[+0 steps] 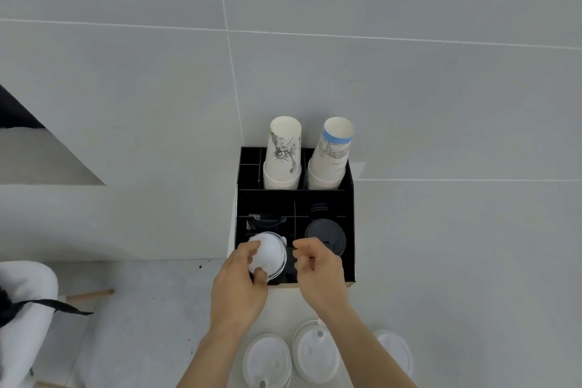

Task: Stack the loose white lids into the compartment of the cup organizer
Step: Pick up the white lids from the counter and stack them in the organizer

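Observation:
A black cup organizer (349,186) stands against the tiled wall. My left hand (239,283) grips a white lid (267,253) over the front left compartment, on top of other white lids there. My right hand (318,271) hovers beside it with fingers curled and holds nothing. Loose white lids lie on the white surface near me: one at the left (267,359), one in the middle (315,353), and one at the right (395,350), partly hidden by my right forearm.
Two stacks of paper cups (283,157) (332,157) stand upside down in the organizer's back compartments. Dark grey lids (326,231) fill the front right compartment. A person in white with a black strap (22,309) is at the lower left.

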Action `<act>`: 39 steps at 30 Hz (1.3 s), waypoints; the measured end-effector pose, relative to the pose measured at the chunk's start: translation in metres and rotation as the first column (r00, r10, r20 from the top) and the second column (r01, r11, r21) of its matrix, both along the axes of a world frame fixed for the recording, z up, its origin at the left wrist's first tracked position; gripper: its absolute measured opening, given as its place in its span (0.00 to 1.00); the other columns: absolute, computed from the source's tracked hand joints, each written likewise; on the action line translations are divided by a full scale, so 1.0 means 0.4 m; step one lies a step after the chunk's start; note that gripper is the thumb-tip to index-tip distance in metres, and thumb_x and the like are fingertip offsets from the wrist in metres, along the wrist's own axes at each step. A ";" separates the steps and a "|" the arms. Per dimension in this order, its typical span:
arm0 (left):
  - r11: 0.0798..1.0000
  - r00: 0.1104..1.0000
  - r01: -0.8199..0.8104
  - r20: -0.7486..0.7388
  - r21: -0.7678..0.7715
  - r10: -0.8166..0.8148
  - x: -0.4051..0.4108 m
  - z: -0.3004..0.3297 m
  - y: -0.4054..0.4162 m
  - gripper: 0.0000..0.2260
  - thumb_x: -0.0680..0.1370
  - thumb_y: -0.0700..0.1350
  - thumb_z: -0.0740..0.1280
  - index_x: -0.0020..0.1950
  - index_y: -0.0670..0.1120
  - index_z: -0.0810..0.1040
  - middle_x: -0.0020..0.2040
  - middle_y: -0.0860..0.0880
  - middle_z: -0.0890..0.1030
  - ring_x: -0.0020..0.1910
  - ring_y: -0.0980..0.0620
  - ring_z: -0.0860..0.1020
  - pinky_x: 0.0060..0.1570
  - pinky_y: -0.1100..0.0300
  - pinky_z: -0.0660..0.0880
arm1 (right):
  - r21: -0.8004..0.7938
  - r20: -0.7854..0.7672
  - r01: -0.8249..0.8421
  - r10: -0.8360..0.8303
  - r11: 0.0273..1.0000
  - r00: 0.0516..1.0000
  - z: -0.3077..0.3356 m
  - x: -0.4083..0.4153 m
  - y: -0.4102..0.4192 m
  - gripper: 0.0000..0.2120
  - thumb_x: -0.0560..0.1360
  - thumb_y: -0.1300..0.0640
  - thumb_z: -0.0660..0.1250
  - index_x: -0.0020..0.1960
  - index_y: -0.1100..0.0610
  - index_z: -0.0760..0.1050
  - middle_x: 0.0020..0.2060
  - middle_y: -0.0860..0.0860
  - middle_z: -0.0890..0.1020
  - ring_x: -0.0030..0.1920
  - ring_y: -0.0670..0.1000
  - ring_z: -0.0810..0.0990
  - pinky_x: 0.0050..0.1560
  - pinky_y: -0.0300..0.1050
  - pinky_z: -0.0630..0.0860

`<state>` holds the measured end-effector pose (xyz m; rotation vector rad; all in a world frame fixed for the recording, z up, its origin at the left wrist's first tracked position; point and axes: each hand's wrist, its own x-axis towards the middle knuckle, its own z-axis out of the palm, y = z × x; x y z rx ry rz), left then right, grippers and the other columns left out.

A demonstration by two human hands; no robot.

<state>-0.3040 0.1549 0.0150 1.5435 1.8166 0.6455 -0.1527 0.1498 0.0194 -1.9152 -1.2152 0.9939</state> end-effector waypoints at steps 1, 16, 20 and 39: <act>1.000 1.000 0.000 0.022 0.009 0.000 0.016 0.004 -0.007 0.19 0.75 0.38 0.65 0.63 0.56 0.74 0.58 0.60 0.80 0.54 0.59 0.79 0.53 0.61 0.76 | -0.006 -0.029 0.038 -0.039 0.999 0.999 0.002 0.022 -0.009 0.15 0.78 0.65 0.61 0.56 0.51 0.80 0.39 0.46 0.85 0.42 0.52 0.85 0.47 0.51 0.84; 0.797 0.929 0.363 0.253 -0.483 -0.270 0.386 -0.044 -0.243 0.18 0.78 0.46 0.64 0.68 0.53 0.73 0.62 0.54 0.78 0.57 0.53 0.79 0.61 0.55 0.75 | -0.448 0.090 0.396 -0.400 0.802 0.912 -0.088 0.411 -0.335 0.14 0.77 0.56 0.58 0.56 0.49 0.80 0.49 0.49 0.83 0.49 0.56 0.84 0.54 0.53 0.83; 0.742 0.937 0.346 0.248 -0.575 -0.245 0.419 -0.058 -0.282 0.25 0.76 0.45 0.64 0.74 0.53 0.66 0.69 0.52 0.74 0.63 0.51 0.76 0.65 0.53 0.72 | -0.465 0.074 0.371 -0.382 0.804 0.921 -0.110 0.425 -0.375 0.18 0.78 0.57 0.58 0.65 0.50 0.77 0.48 0.47 0.79 0.50 0.53 0.78 0.53 0.45 0.74; 0.950 0.896 0.086 0.440 -0.301 0.059 0.317 0.071 -0.145 0.22 0.76 0.36 0.61 0.58 0.62 0.77 0.55 0.62 0.81 0.54 0.53 0.80 0.45 0.55 0.77 | -0.233 -0.160 0.335 -0.376 0.913 0.913 0.075 0.342 -0.192 0.13 0.76 0.57 0.60 0.51 0.45 0.81 0.49 0.48 0.85 0.47 0.54 0.85 0.54 0.59 0.85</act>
